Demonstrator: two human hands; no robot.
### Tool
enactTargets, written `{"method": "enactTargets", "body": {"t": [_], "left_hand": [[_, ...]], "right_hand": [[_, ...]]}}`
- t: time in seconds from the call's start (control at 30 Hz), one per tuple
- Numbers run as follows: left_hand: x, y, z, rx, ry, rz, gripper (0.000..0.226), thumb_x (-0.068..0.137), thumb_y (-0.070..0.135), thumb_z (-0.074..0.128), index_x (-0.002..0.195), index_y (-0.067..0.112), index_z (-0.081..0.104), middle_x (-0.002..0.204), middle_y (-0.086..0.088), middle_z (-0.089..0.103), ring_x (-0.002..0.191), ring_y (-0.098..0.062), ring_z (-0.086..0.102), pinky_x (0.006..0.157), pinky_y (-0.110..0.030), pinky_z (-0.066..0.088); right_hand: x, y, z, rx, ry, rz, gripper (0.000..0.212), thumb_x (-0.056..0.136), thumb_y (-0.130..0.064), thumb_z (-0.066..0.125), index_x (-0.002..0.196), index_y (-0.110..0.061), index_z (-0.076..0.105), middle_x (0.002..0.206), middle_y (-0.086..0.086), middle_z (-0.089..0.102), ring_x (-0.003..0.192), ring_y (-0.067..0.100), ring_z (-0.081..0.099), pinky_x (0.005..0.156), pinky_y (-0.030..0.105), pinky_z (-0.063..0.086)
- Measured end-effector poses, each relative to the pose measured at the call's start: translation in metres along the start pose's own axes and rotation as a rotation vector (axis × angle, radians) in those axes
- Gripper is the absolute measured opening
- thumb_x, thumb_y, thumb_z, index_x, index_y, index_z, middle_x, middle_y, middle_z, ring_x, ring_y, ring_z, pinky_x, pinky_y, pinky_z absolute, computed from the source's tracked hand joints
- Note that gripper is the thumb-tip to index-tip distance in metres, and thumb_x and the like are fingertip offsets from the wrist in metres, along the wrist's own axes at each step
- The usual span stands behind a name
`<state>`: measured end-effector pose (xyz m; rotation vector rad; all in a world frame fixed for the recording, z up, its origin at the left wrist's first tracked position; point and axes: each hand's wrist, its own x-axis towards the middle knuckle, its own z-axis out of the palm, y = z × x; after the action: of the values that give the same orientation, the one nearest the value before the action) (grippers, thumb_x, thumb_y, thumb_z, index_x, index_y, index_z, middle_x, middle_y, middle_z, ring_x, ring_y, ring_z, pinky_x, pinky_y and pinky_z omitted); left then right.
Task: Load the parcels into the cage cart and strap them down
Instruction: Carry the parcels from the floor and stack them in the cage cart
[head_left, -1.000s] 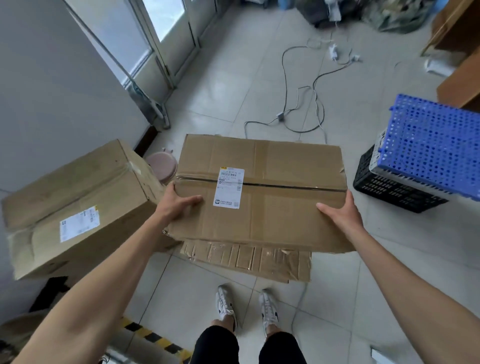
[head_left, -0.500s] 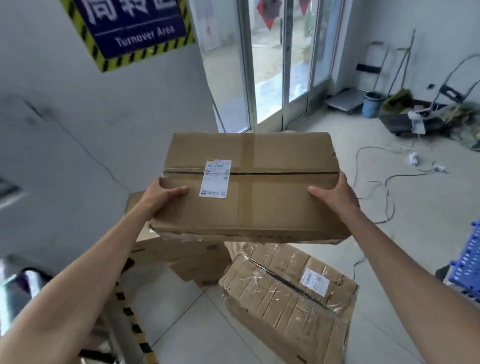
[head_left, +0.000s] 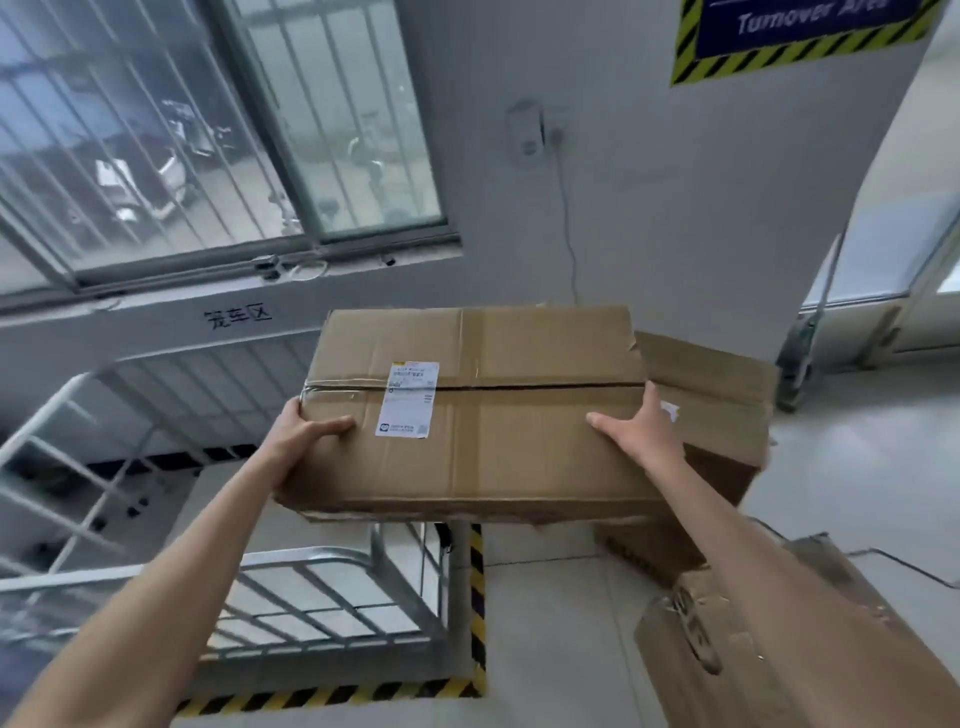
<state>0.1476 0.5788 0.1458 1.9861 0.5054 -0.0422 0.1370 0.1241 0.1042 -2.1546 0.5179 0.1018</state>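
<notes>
Left arm: the bare forearm stretches up and forward from the lower left corner of the view, crossing over the near rail of the cage cart (head_left: 291, 557).
Left hand: the left hand (head_left: 306, 434) grips the end of the carried parcel (head_left: 519, 457) nearest the cage cart. Its thumb lies flat on the top face, pointing right, and its fingers wrap round the end, out of sight.
Right arm: the bare forearm runs up from the lower right corner, on the side away from the cage cart.
Right hand: the right hand (head_left: 641, 431) clamps the opposite end. Its thumb lies on the top face pointing left, and its fingers fold over the far edge, mostly hidden.
Carried parcel: a brown cardboard box held in the air between both hands, above the cage cart's right side. How far over the cart it reaches cannot be told.
Long axis: it runs left to right, roughly level, and the taped centre seam follows it. The top face tilts toward the person.
Shipping label (head_left: 408, 399): white, stuck across the seam on the half of the top nearer the cage cart.
Cage cart: silver barred walls, open at the top.
Hazard tape (head_left: 476, 597): yellow-black stripes on the floor along the cage cart's right and near sides.
Second parcel (head_left: 717, 395): to the right of the cage cart, partly hidden behind the carried one.
Third parcel (head_left: 675, 675): tape-wrapped, farther right of the cage cart and nearer the person.
Window (head_left: 208, 130): barred, on the wall behind the cage cart.
</notes>
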Motion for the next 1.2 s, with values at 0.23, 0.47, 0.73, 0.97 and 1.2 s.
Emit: {"method": "enactTargets", "body": {"t": [0.23, 0.47, 0.73, 0.97, 1.2], "left_hand": [[0.008, -0.174, -0.176, 0.02, 0.13, -0.225, 0.078, 0.069, 0.026, 0.091, 0.133, 0.012, 0.048, 0.117, -0.006, 0.063, 0.103, -0.022, 0.061, 0.094, -0.035, 0.045], [0.024, -0.285, -0.248, 0.027, 0.127, -0.378, 0.061, 0.071, 0.015, 0.089, 0.119, 0.01, 0.052, 0.112, -0.007, 0.066, 0.102, -0.023, 0.063, 0.085, -0.029, 0.05], [0.108, -0.325, -0.263, -0.032, 0.09, -0.44, 0.088, 0.066, 0.009, 0.091, 0.139, 0.008, 0.042, 0.121, -0.012, 0.065, 0.112, -0.03, 0.063, 0.102, -0.043, 0.047], [0.193, -0.309, -0.298, -0.002, 0.059, -0.377, 0.089, 0.065, 0.012, 0.091, 0.141, 0.012, 0.043, 0.122, 0.0, 0.058, 0.097, -0.014, 0.059, 0.088, -0.029, 0.043], [0.287, -0.284, -0.358, -0.045, 0.114, -0.33, 0.11, 0.05, 0.035, 0.089, 0.145, 0.013, 0.039, 0.135, -0.012, 0.059, 0.123, -0.029, 0.057, 0.111, -0.049, 0.04]], "right_hand": [[-0.046, -0.072, 0.221, -0.111, -0.269, -0.02, 0.113, 0.075, -0.062, 0.077, 0.159, -0.022, 0.014, 0.149, 0.014, 0.047, 0.132, 0.036, 0.05, 0.105, 0.047, 0.046], [-0.083, -0.089, 0.344, -0.186, -0.351, 0.074, 0.108, 0.071, -0.056, 0.082, 0.155, -0.023, 0.023, 0.14, 0.015, 0.056, 0.127, 0.036, 0.055, 0.101, 0.043, 0.048], [-0.082, -0.088, 0.395, -0.213, -0.306, 0.194, 0.13, 0.071, -0.049, 0.086, 0.161, -0.019, -0.003, 0.16, 0.026, 0.023, 0.145, 0.039, 0.033, 0.113, 0.044, 0.033], [-0.063, -0.129, 0.444, -0.158, -0.21, 0.165, 0.124, 0.073, -0.051, 0.083, 0.161, -0.022, 0.0, 0.161, 0.013, 0.027, 0.145, 0.032, 0.035, 0.107, 0.046, 0.038], [0.026, -0.235, 0.504, -0.121, -0.247, 0.043, 0.126, 0.072, -0.053, 0.084, 0.161, -0.021, 0.0, 0.163, 0.014, 0.024, 0.146, 0.032, 0.032, 0.111, 0.044, 0.034]]}}
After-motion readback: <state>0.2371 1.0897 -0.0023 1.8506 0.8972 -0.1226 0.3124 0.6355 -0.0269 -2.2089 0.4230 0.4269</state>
